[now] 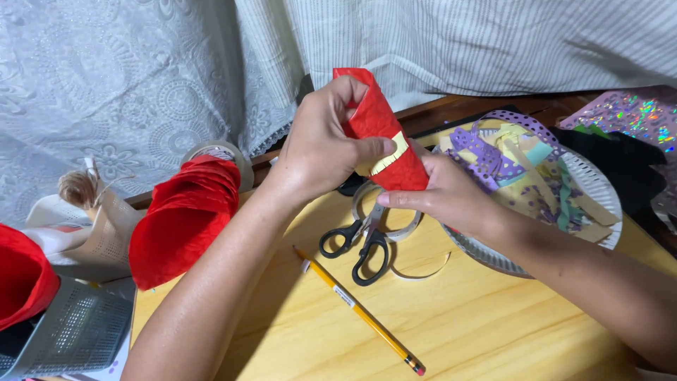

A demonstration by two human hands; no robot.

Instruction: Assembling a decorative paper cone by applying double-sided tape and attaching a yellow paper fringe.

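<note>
Both hands are up over the wooden table (451, 317) now, working a red paper tube (377, 134) held tilted between them, above the desk and not resting on it. The left hand (321, 144) is curled around the upper part, thumb pressed flat onto a pale yellow fringed strip (384, 161) that runs across the tube's middle, so it is pinching strip and tube together. The right hand (444, 197) cups the lower end from beneath, fingers closed against the red paper. By my reading the wrapping in red is done and the yellow band is only partly on; whether it is stuck down I cannot tell. Directly under the hands lie black-handled scissors (360, 243) across a roll of clear tape (395, 219), with a loose curl of tape (422, 270) beside them and a yellow pencil (360, 310) nearer the table's edge. To the right a paper plate (599, 187) is heaped with purple, green and yellow offcuts. At the left a finished-looking red ruffled paper piece (183, 222) leans near another tape roll (222, 152), which suggests one item is already made and this one is midway.
</note>
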